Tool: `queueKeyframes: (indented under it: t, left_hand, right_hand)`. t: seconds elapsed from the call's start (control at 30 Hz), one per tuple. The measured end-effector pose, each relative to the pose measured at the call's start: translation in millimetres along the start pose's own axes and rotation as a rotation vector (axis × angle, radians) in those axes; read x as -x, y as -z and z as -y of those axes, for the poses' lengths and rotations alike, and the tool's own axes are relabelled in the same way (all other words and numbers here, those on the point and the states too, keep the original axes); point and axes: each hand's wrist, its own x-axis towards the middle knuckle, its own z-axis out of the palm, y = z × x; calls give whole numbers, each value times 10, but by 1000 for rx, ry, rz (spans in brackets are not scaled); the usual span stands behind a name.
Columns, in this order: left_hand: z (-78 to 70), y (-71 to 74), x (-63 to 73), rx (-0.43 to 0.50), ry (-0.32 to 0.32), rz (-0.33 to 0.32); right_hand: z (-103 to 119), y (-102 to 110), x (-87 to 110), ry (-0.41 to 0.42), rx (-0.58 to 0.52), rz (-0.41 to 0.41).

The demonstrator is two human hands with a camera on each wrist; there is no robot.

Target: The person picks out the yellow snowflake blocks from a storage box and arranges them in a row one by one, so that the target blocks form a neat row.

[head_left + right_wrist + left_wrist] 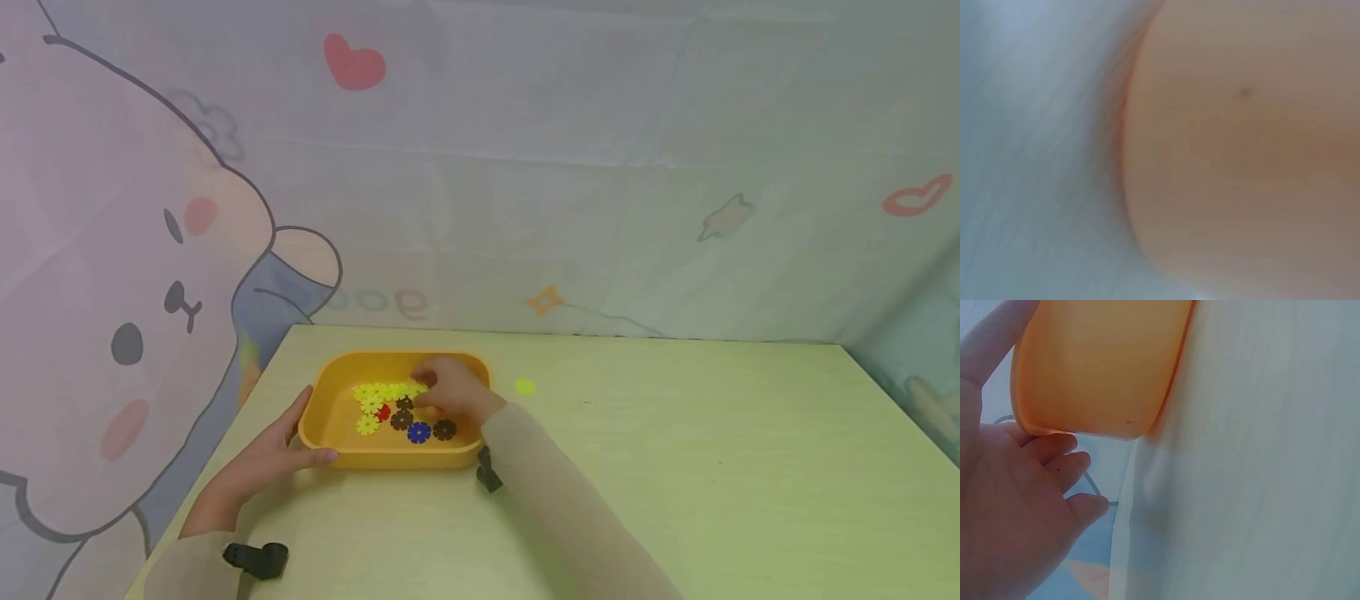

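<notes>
A yellow-orange plastic tray [318,417] stands on the table and holds several flat, notched disc pieces. The yellow discs [367,425] lie mostly at the back and left; a red disc [382,412], a blue disc [419,432] and dark brown discs [444,430] lie nearer the middle and front. My left hand [266,458] holds the tray's left front corner, thumb along the front wall and fingers at the left side. Inside the tray, my right hand [453,387] reaches over the right part, fingers bent down among the pieces; I cannot tell whether it pinches one.
A bright yellow-green round piece [526,387] lies on the table [712,467] just right of the tray. Behind the table's back edge hangs a printed cloth [562,217]. In the right wrist view the tray's outer wall [1241,187] fills much of the picture, blurred.
</notes>
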Motion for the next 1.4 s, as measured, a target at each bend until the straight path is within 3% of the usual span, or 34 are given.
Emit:
queueKeyframes:
  t: [0.43,0.53,0.87,1.4]
  left_hand:
    - [-8,-11,1,-6,21,2]
    - [-13,-8,8,-8,18,2]
    - [-32,-5,29,10,-3,2]
    - [-11,-4,-13,4,-11,4]
  right_hand:
    - [27,124,103,90,43,-59]
    - [25,200,146,134,58,-86]
    - [-12,551,371,154,4,-182]
    - [-526,1066,789,163,-16,-328]
